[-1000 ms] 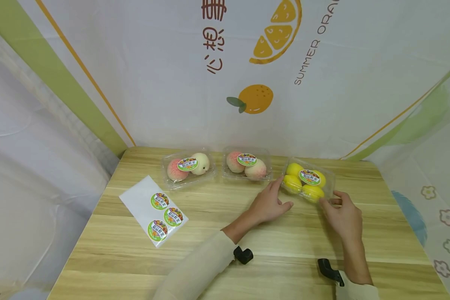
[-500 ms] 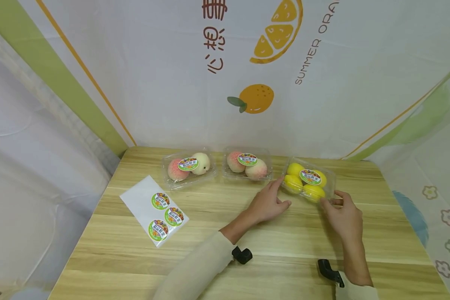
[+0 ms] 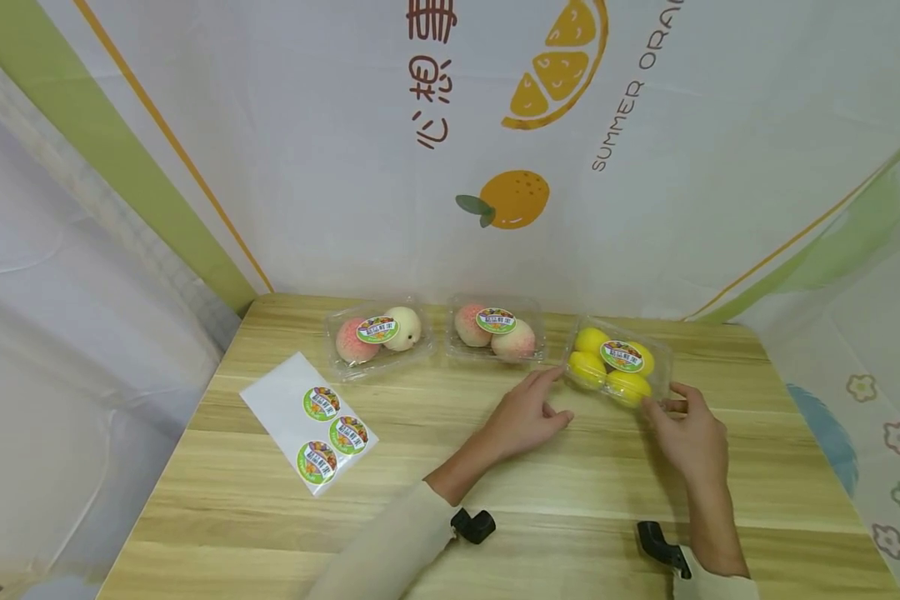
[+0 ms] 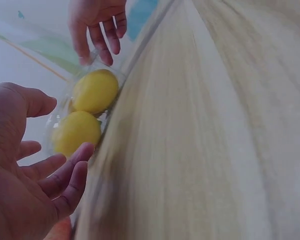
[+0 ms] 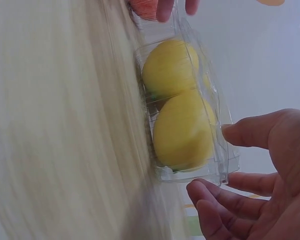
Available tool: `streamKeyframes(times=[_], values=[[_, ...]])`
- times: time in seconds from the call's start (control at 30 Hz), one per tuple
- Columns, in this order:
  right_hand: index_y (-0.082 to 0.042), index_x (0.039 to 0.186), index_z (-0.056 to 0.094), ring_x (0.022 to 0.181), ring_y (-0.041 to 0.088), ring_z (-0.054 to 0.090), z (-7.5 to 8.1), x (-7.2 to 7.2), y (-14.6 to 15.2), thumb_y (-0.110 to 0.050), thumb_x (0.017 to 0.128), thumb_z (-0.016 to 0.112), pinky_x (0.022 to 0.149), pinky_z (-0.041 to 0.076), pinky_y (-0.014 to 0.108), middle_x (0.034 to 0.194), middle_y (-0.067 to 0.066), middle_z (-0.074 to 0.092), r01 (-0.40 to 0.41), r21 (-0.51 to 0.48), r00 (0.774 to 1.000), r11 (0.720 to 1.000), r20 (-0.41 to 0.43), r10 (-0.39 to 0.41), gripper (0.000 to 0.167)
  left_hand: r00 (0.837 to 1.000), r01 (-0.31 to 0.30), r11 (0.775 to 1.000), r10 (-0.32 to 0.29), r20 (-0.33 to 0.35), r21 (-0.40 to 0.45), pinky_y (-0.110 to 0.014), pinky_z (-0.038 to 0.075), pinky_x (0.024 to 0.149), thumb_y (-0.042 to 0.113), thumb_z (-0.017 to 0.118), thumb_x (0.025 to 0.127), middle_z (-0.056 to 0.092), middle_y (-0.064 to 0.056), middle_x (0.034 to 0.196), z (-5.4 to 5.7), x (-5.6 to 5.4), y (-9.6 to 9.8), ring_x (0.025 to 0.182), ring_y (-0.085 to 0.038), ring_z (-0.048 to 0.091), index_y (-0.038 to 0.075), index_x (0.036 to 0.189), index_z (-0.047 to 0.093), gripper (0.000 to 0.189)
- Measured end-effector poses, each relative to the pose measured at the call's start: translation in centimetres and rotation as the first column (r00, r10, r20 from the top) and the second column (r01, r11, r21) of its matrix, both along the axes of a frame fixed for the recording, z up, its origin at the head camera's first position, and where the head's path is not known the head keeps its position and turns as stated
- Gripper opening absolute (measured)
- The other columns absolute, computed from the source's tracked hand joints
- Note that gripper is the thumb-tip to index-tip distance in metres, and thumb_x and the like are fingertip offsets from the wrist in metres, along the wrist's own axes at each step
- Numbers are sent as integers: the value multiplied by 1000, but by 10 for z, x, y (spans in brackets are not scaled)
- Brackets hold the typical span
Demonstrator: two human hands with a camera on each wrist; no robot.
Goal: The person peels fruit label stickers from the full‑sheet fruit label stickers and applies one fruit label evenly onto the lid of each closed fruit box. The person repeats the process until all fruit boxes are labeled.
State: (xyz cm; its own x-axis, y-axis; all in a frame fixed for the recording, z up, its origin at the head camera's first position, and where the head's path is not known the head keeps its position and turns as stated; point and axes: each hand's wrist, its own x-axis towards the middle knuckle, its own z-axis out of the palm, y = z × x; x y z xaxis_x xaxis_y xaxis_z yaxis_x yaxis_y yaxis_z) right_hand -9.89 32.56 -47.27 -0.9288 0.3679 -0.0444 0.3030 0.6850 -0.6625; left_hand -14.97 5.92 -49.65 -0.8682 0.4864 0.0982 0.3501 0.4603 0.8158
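A clear plastic clamshell box [image 3: 662, 367] of lemons [image 3: 589, 367] stands at the back right, with a round fruit label [image 3: 622, 356] on its lid. At its right front corner, my right hand [image 3: 692, 437] has the thumb on the rim and fingers at the corner. My left hand [image 3: 521, 421] lies a little off the box's left front corner, fingers loosely bent and holding nothing. In the left wrist view, a gap shows between the left thumb and the other fingers, beside the lemons [image 4: 77, 132]. The right wrist view shows the box's side wall [image 5: 180, 176] close up.
Two more labelled clear boxes, the middle box [image 3: 457, 354] and the left box [image 3: 345, 371], hold peaches along the back of the wooden table [image 3: 570, 517]. A white sheet [image 3: 281, 387] with 3 round stickers lies at the left. A printed curtain [image 3: 330, 208] hangs behind.
My left hand has drawn back from the box of lemons, toward me and slightly left. The right hand stays at the right corner, and the box has hardly moved.
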Motion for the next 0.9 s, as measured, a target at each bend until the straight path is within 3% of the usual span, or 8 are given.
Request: streamKeyframes(times=[0.3, 0.47, 0.6, 0.67, 0.73, 0.9], values=[[6, 156, 51, 116, 47, 72, 6, 5, 5, -42, 107, 68, 73, 50, 34, 142, 31, 65, -5, 38, 999, 999, -53, 7, 71, 997, -71, 997, 72, -15, 37, -39, 54, 100, 28, 76, 104, 64, 2, 149, 18, 14, -17, 97, 2, 70, 16, 159, 56, 60], [9, 153, 52, 113, 48, 63, 10, 8, 3, -37, 104, 73, 80, 49, 50, 146, 35, 54, 12, 86, 993, 996, -121, -2, 71, 993, -80, 996, 83, -85, 44, -29, 58, 89, 27, 75, 104, 66, 1, 146, 25, 15, -28, 101, -4, 73, 14, 154, 59, 54], [11, 149, 55, 127, 56, 50, 14, 9, -8, -31, 100, 78, 94, 43, 68, 147, 38, 48, 23, 119, 974, 993, -228, 5, 68, 983, -86, 996, 91, -159, 36, -32, 58, 89, 25, 75, 104, 68, 0, 142, 29, 14, -38, 108, -13, 75, 12, 151, 62, 51], [11, 144, 59, 129, 60, 46, 15, 9, -16, -25, 97, 82, 98, 39, 72, 144, 39, 51, 9, 146, 946, 989, -322, 39, 64, 976, -87, 996, 89, -201, 18, -35, 59, 90, 24, 75, 103, 69, -1, 142, 30, 13, -44, 111, -17, 74, 10, 149, 63, 50], [11, 138, 62, 128, 62, 45, 16, 8, -25, -20, 92, 86, 98, 38, 73, 138, 38, 55, -27, 174, 905, 984, -415, 98, 61, 967, -82, 997, 78, -241, -8, -38, 59, 91, 23, 75, 103, 69, -2, 142, 31, 12, -50, 113, -18, 74, 9, 149, 64, 49], [10, 129, 66, 120, 57, 51, 12, 2, -51, -19, 86, 89, 98, 40, 67, 130, 32, 62, -179, 290, 767, 940, -557, 318, 56, 933, -54, 994, 17, -361, -92, -44, 59, 100, 26, 75, 103, 68, -5, 146, 33, 10, -65, 125, -26, 70, 8, 146, 67, 47]])
